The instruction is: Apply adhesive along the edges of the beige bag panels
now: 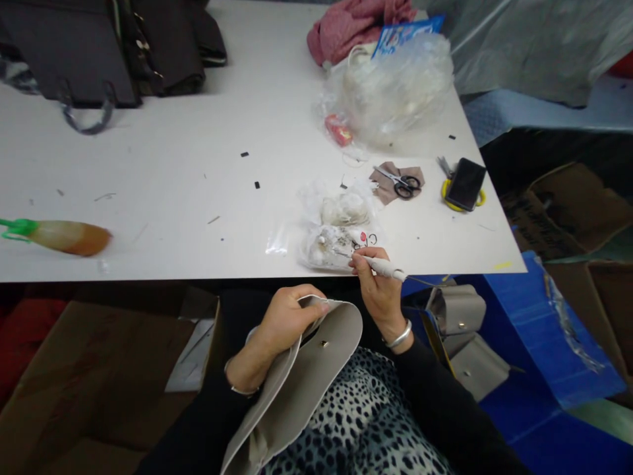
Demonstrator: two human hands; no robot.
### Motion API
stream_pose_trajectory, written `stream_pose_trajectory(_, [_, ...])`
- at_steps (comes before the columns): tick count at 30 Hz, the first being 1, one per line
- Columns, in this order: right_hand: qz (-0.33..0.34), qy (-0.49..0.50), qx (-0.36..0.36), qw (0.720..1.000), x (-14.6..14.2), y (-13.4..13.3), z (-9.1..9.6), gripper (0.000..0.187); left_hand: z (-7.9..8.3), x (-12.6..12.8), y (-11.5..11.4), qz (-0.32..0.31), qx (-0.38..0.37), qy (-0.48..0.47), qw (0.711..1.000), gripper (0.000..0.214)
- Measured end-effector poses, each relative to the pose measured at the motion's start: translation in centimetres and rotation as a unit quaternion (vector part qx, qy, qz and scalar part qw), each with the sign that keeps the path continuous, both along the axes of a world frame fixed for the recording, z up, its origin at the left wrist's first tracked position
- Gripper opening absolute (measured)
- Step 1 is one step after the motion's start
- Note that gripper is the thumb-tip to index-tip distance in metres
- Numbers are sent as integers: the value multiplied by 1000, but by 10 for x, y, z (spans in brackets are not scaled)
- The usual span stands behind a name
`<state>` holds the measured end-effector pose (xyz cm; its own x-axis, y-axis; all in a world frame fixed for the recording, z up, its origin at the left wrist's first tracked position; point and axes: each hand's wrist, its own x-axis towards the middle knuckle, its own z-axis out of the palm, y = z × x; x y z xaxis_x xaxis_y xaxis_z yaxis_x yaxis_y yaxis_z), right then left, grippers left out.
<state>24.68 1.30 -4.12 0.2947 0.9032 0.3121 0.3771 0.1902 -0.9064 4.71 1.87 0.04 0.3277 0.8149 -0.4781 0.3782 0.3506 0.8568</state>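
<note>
My left hand [281,323] is closed on the curved edge of a grey leather bag flap [321,359] that lies over my lap, below the table's front edge. A small metal stud shows on the flap. My right hand [378,280] pinches a thin white pen-like tool [388,268], its metal tip pointing left into small clear plastic bags [329,247] of pale little parts at the table's front edge. A silver bangle circles my right wrist.
The white table [198,171] carries dark bags [99,46] at the back left, an orange bottle with green cap [64,236], scissors [403,183], a black phone on a yellow ring [465,185], a large clear bag [395,86] and pink cloth. Grey bags [459,330] lie on a blue bin at right; cardboard boxes sit at left.
</note>
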Motion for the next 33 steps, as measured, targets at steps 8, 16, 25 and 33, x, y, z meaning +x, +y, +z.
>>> stream_pose_trajectory(8, [20,-33,-19,999,6,4,-3,20,9,-7,10,5,13,25,1000,20])
stream_pose_trajectory(16, [32,-48,2,998,4,2,7,16,3,-6,9,0,-11,17,1000,17])
stream_pose_trajectory(25, [142,234,-131,953,-1,-18,15,32,5,-4,9,-32,23,32,999,17])
stream_pose_trajectory(33, [155,238,-160,945,-3,-29,4,38,4,-1,9,-39,17,34,998,17])
